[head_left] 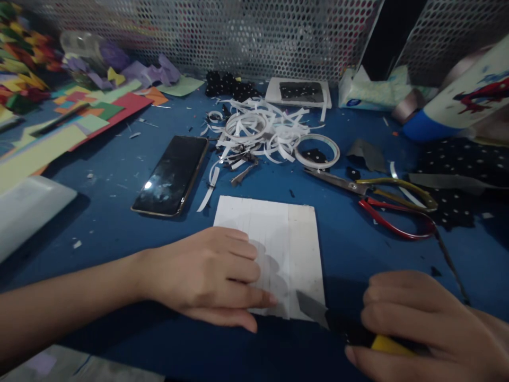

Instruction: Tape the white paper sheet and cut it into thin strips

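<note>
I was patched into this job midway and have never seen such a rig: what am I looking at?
There is no robot. These are a person's own bare hands, in one picture from a camera worn on the head, looking forward and down.

The left hand rests on a white board. The right hand holds a utility knife, its blade at the board's near right corner.

Beyond, on the blue table, lie a smartphone, a tangle of white strips, a tape roll and scissors; coloured paper is at the left.
</note>
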Demonstrator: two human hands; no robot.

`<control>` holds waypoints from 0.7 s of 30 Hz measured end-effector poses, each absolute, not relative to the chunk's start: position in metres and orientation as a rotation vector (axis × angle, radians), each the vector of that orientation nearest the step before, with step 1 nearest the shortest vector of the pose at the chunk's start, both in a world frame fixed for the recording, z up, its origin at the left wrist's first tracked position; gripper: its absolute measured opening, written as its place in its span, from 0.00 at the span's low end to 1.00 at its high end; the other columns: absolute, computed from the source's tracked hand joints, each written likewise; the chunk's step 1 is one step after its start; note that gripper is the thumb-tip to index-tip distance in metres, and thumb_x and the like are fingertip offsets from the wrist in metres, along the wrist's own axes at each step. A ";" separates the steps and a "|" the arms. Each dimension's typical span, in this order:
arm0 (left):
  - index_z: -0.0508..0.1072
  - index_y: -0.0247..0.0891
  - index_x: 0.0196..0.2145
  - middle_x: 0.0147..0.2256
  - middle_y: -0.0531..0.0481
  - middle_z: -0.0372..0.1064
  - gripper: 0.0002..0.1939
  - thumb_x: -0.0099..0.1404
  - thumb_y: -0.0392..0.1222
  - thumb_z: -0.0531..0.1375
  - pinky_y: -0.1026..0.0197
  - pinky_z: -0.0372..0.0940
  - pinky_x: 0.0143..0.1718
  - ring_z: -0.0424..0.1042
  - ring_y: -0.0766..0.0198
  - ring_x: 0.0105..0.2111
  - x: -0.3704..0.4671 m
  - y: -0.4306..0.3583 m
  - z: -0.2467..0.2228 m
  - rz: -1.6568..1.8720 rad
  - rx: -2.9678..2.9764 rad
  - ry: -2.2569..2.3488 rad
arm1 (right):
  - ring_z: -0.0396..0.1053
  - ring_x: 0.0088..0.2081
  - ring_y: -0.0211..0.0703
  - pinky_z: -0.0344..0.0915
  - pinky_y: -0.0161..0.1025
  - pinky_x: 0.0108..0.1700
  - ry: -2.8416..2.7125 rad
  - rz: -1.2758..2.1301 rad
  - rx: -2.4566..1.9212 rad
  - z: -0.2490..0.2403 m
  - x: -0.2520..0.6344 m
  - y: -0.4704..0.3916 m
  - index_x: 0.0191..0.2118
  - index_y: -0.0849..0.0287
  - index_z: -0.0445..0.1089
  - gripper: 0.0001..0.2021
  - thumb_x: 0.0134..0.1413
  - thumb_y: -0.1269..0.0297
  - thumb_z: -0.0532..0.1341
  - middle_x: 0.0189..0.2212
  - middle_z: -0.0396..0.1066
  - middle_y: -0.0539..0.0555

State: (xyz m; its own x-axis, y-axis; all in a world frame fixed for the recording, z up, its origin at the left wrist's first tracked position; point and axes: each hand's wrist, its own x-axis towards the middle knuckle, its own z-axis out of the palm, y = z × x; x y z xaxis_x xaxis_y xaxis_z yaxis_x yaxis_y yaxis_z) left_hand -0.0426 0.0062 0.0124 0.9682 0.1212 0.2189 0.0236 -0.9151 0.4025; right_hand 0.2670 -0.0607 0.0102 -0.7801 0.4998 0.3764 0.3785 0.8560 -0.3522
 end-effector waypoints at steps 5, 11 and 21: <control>0.75 0.31 0.48 0.26 0.49 0.66 0.15 0.72 0.44 0.57 0.54 0.55 0.28 0.63 0.59 0.27 -0.042 0.006 0.012 0.344 2.710 0.100 | 0.68 0.26 0.40 0.69 0.41 0.35 -2.608 0.321 -0.618 0.011 0.268 -0.054 0.37 0.54 0.73 0.07 0.63 0.70 0.58 0.23 0.66 0.49; 0.75 0.32 0.48 0.26 0.49 0.67 0.15 0.73 0.44 0.55 0.54 0.56 0.28 0.64 0.59 0.27 -0.042 0.006 0.013 0.335 2.720 0.102 | 0.69 0.26 0.41 0.68 0.41 0.31 -2.616 0.286 -0.465 0.009 0.269 -0.042 0.39 0.55 0.74 0.09 0.65 0.68 0.55 0.21 0.65 0.50; 0.75 0.32 0.47 0.26 0.50 0.66 0.14 0.70 0.44 0.60 0.55 0.56 0.28 0.65 0.59 0.27 -0.042 0.007 0.013 0.340 2.730 0.102 | 0.68 0.26 0.41 0.68 0.40 0.31 -2.585 0.269 -0.585 0.011 0.267 -0.049 0.34 0.52 0.74 0.09 0.63 0.67 0.58 0.21 0.65 0.49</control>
